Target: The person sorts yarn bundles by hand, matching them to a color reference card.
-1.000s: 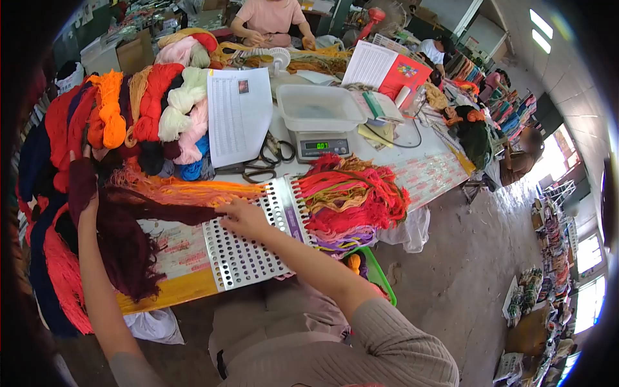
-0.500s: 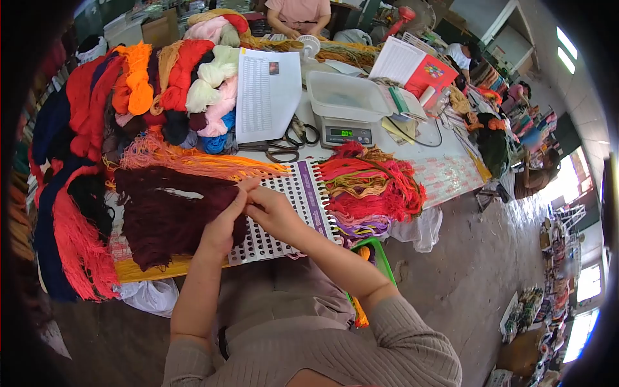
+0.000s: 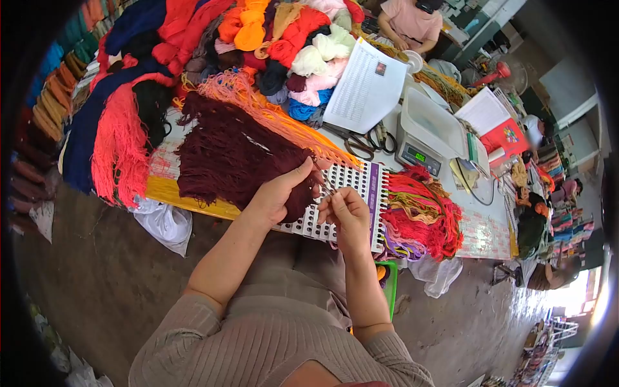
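My left hand point(image 3: 289, 187) is closed on the right end of a dark maroon yarn bundle point(image 3: 225, 155), which lies spread over the table's front. Just to its right, my right hand point(image 3: 346, 213) pinches thin dark strands that run from the bundle. Both hands are over a white card with rows of punched holes point(image 3: 361, 184) and a purple strip. Orange and peach strands point(image 3: 290, 126) reach the card's top edge from the left. Red, pink and olive strands point(image 3: 422, 216) hang from its right edge.
Colourful skeins point(image 3: 248, 26) are heaped at the back left. Behind the card are a printed sheet point(image 3: 364, 84), scissors point(image 3: 360, 147) and a scale point(image 3: 419, 158) bearing a plastic tub point(image 3: 435, 122). A person point(image 3: 412, 26) sits across the table. A green basket point(image 3: 390, 284) is below the edge.
The view has turned, shifting the table contents right in frame. My hands, together before, are now apart, with the right one lower and strands between them.
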Motion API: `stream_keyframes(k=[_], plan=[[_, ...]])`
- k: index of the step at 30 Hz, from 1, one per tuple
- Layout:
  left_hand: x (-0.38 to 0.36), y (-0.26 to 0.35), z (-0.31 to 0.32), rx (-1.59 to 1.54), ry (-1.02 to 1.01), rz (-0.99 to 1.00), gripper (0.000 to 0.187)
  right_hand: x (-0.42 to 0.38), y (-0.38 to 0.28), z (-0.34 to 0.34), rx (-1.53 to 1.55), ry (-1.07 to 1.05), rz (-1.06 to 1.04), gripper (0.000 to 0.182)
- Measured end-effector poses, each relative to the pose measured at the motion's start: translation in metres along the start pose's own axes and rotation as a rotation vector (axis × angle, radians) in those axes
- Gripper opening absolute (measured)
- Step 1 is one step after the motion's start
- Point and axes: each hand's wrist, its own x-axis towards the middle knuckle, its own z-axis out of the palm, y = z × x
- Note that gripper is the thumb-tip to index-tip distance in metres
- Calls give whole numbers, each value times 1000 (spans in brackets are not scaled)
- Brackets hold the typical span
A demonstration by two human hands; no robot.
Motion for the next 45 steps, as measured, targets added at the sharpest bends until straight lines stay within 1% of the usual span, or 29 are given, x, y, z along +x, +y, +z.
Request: stream_keyframes(k=[3,4,5,6,8,11,13,17,19,21,22,24,25,27,28,29,30,31,32,33,34,35,36,37,39,41,43,44,45], plan=[[-2,3,0,60,18,38,35,-2,3,0,5,49,-3,16],[-3,4,2,10,-10,6,35,-4,3,0,-62,64,-14,17],[-2,3,0,36,12,15,35,-5,2,0,-51,52,-16,17],[-2,4,1,22,-8,21,30,-6,0,1,-42,56,-16,17],[-2,3,-2,30,-16,7,36,-6,2,-1,-77,38,-31,17],[-6,5,-1,50,-13,20,36,-7,4,0,-78,45,-26,18],[-8,8,1,85,29,22,38,-7,6,0,-82,49,-43,19],[-9,10,3,-24,-25,-55,38,-12,1,4,-62,83,13,18],[-11,15,6,15,-15,-62,38,-10,3,7,-79,81,15,17],[-12,16,7,59,-13,-60,38,-14,3,7,-48,-31,141,18],[-12,15,2,164,-28,-77,39,-16,-4,12,-29,-153,263,20],[-12,10,1,333,28,-47,41,-18,-2,10,-31,-353,289,19],[-15,11,7,388,126,-58,47,-18,-4,10,9,-300,198,17],[-12,11,-13,267,-72,-83,50,-11,1,4,391,-72,-38,17],[-12,12,-19,168,-160,-109,52,-4,-2,0,519,28,-106,17],[-12,10,-16,108,-142,-72,51,2,-4,-7,658,107,-116,16],[-12,9,-11,46,-127,-34,51,5,-3,-10,668,193,-106,16],[-15,11,-7,49,-73,-44,50,7,-4,-11,675,282,-99,16],[-15,11,0,45,-40,-47,51,9,3,-11,492,260,-135,15],[-15,10,9,40,-12,-58,52,7,10,-9,313,248,-118,16],[-19,12,12,36,-100,-70,50,4,4,5,83,252,-101,17],[-17,7,9,73,-127,-57,48,2,4,12,-158,236,-64,14],[-14,1,5,110,-149,-38,46,1,3,20,-262,173,-150,9],[-13,-3,8,206,-103,8,44,1,6,25,-232,166,-143,8],[-19,-2,10,167,-136,-96,40,2,9,30,-218,141,-116,6],[-21,-2,10,155,-74,-74,37,4,8,31,-152,135,-105,6],[-18,-2,8,32,-41,-44,37,2,9,30,-166,118,-143,5],[-17,-1,13,9,56,-44,37,0,9,29,-168,116,-152,6],[-17,1,14,-19,50,-50,37,-1,8,26,-171,118,-161,8]])
